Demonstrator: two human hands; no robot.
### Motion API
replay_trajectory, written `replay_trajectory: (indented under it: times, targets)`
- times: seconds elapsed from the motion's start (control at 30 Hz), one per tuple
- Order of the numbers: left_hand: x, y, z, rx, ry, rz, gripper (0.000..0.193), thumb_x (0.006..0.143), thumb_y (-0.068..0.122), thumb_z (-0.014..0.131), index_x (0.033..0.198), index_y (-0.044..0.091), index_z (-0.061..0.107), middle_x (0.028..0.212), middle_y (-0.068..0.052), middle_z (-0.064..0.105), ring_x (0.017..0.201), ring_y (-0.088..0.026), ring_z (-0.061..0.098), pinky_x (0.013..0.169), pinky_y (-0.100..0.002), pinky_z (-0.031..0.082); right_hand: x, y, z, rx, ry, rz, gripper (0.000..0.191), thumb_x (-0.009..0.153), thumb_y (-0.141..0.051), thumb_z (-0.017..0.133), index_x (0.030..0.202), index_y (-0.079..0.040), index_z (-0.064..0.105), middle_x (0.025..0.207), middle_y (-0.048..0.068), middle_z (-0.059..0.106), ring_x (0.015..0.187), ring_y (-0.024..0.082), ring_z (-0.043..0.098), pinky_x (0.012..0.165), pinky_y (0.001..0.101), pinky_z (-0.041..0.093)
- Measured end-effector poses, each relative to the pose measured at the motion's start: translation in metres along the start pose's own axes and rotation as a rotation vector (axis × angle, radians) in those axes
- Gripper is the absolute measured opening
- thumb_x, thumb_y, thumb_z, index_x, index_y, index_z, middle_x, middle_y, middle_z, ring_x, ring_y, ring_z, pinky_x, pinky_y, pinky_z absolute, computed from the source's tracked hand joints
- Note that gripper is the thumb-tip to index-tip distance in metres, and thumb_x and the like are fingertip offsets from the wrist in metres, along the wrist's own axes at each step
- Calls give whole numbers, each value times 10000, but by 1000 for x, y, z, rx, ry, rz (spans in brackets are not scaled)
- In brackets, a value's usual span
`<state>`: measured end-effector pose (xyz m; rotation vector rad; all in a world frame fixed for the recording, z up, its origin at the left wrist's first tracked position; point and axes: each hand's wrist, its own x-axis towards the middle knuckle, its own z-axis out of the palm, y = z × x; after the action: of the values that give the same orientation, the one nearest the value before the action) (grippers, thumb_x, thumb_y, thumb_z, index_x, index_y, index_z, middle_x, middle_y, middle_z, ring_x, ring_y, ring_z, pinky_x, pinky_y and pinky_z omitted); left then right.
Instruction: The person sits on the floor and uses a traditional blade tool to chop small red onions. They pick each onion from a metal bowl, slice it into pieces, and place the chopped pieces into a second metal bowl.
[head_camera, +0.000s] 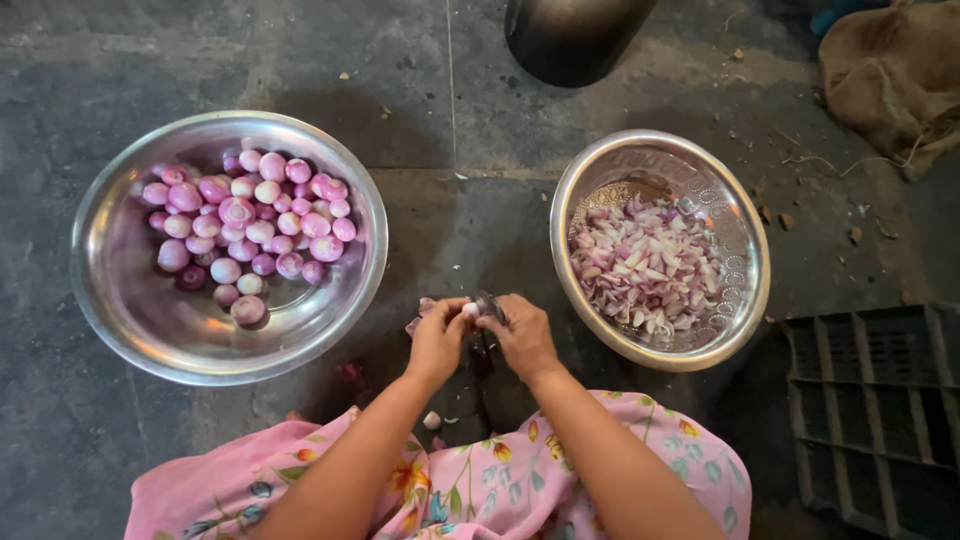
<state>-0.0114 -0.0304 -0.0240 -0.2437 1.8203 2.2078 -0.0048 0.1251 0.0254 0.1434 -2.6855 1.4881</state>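
Between two steel bowls (228, 345) — both hands (480, 335) grasp one peeled shallot (469, 310) at a blade (490, 303).

Bare forearms, pink floral garment (480, 490) below

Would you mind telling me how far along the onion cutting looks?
Done: a heap of cut onion pieces fills the right bowl. In hand: the left hand and right hand work one onion. Left: many peeled onions wait in the left bowl.
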Motion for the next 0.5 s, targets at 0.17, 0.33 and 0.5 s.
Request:
replay_trajectory:
  times: [0.17,0.33,0.5]
  targets:
    - [21,-22,10,-413,59,-284,207,1051,125,616,1089,-75,648,900,-79,693,745,-145,637,685,-263,526,-1,-5,4,-103,45,-54,159,852,-134,759,938,-25,682,890,180,675,841,387,666,741,422,518]
    - [11,1,0,-266,-6,-90,227,933,54,669,1152,-2,686,1010,-26,738,867,-95,703,788,-247,589,0,-10,-3,29,-18,205,134,835,-111,766,945,-52,717,761,105,666,651,225,635,608,358,509]
    - [-12,37,-3,5,-32,75,262,869,20,758,1131,8,760,987,-41,784,883,-82,701,835,-233,566,-5,-14,-12,190,-29,301,131,816,-54,786,943,-69,756,714,15,639,583,87,565,553,281,486]
